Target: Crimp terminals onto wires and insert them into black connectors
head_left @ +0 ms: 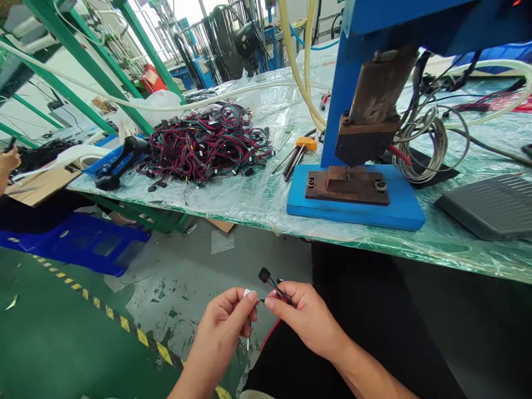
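My left hand (226,324) pinches a small white connector (246,292) between thumb and forefinger. A thin white strand hangs below those fingers; I cannot make out what it belongs to. Close beside it, my right hand (303,316) is closed on a wire harness (272,284) of black, red and teal wires. A black connector (264,274) on this harness sticks up above the right thumb. Short dark wire spans the small gap between my two hands. Both hands are over my lap, in front of the table edge, and the fingers partly hide the pieces.
A heap of wire harnesses (211,144) lies on the plastic-covered table (245,202). A blue press (357,216) stands near its edge, a black foot pedal (494,205) to the right. An orange-handled tool (305,144) lies behind. Another person's hand (8,160) shows far left.
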`<state>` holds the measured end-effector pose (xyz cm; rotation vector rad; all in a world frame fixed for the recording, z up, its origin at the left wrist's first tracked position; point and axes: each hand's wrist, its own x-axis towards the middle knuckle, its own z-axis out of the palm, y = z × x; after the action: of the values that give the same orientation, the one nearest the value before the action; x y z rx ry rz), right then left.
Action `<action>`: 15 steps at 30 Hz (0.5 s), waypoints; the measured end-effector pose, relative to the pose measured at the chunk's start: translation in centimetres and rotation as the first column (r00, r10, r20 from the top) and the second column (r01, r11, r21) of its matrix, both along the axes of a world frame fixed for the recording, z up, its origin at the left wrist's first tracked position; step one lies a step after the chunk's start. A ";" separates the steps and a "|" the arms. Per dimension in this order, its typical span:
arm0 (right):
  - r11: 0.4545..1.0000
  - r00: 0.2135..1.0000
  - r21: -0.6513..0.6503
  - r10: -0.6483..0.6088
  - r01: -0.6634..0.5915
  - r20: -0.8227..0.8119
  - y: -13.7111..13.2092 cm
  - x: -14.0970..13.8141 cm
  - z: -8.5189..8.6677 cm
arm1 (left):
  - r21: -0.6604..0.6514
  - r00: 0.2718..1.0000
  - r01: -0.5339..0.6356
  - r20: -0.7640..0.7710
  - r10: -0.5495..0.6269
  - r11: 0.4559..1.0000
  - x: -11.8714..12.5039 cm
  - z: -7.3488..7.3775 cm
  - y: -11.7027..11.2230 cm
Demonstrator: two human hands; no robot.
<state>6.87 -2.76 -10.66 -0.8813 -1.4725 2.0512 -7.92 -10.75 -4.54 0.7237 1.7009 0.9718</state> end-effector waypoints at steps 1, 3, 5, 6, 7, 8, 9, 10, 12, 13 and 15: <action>1.000 1.000 -0.020 0.001 -0.001 -0.023 0.0 0.0 0.1 | 0.012 0.999 -0.007 0.034 0.006 1.000 0.0 -0.1 0.0; 0.997 0.998 -0.081 -0.003 -0.003 -0.067 0.0 0.0 0.1 | 0.034 0.994 -0.029 0.107 0.025 0.999 0.1 -0.3 0.0; 0.987 0.995 -0.161 -0.019 0.003 -0.094 -0.1 -0.1 0.2 | 0.039 0.985 -0.054 0.166 0.047 0.998 0.2 -0.4 0.1; 0.981 0.995 -0.195 -0.027 0.007 -0.100 -0.1 -0.2 0.2 | 0.039 0.983 -0.060 0.177 0.052 0.997 0.3 -0.5 0.1; 0.976 0.994 -0.219 -0.035 0.011 -0.105 -0.2 -0.2 0.1 | 0.040 0.984 -0.060 0.171 0.053 0.997 0.4 -0.5 0.1; 0.972 0.994 -0.234 -0.040 0.014 -0.106 -0.3 -0.3 0.0 | 0.039 0.988 -0.054 0.149 0.048 0.998 0.4 -0.4 0.1; 0.970 0.994 -0.242 -0.043 0.016 -0.105 -0.3 -0.3 0.0 | 0.038 0.992 -0.045 0.116 0.040 0.998 0.5 -0.3 0.1; 0.969 0.994 -0.246 -0.043 0.017 -0.102 -0.4 -0.3 -0.1 | 0.036 0.996 -0.033 0.079 0.030 0.999 0.5 -0.3 0.1; 0.968 0.994 -0.249 -0.046 0.021 -0.098 -0.4 -0.3 -0.3 | 0.032 1.000 -0.021 0.016 0.021 0.999 0.5 -0.1 0.1; 0.968 0.994 -0.250 -0.047 0.022 -0.096 -0.4 -0.3 -0.3 | 0.034 1.000 -0.022 -0.005 0.022 0.999 0.5 -0.1 0.0; 0.968 0.994 -0.248 -0.049 0.023 -0.096 -0.4 -0.2 -0.4 | 0.050 0.999 -0.026 -0.040 0.028 0.998 0.4 0.0 -0.1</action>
<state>6.63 -3.13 -11.07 -0.8750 -1.1562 2.2498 -7.56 -10.82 -4.57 0.7590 1.7310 1.0280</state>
